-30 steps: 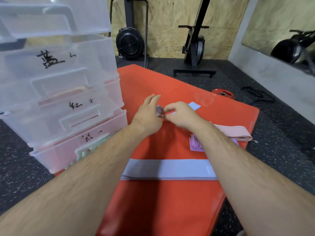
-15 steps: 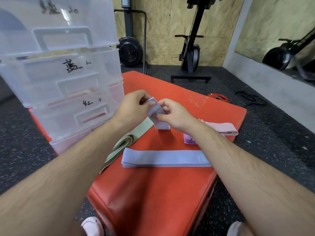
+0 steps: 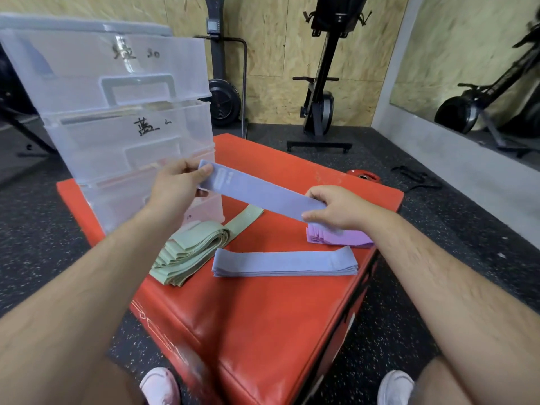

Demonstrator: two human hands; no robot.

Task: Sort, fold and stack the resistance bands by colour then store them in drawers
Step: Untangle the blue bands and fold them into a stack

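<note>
**Head view: blue band held out flat above the red pad, hand-marked drawers behind**

A single blue band is held in the air above the far half of the red pad. One end is pinched by the left hand and the other by the right hand. It's kept pulled straight and flat between them, most likely so it can be smoothed and lined up before it's folded or laid on its colour pile.

Three piles are already laid out on the red pad:
- The blue stack sits near the pad's middle, right under the held band, so it's probably the drop spot.
- The green pile lies toward the pad's left edge.
- The purple stack lies at the pad's right edge, partly hidden under the right hand.

The clear drawer unit stands on the pad's far left corner, within easy reach for storing later.

Writing-wise, 蓝 (blue) is scrawled in black marker on the second drawer. A character that can't be made out, plus what looks like "30", is on the top drawer. A pale label patch is printed on the held band, but it's too blurred to read.
</note>
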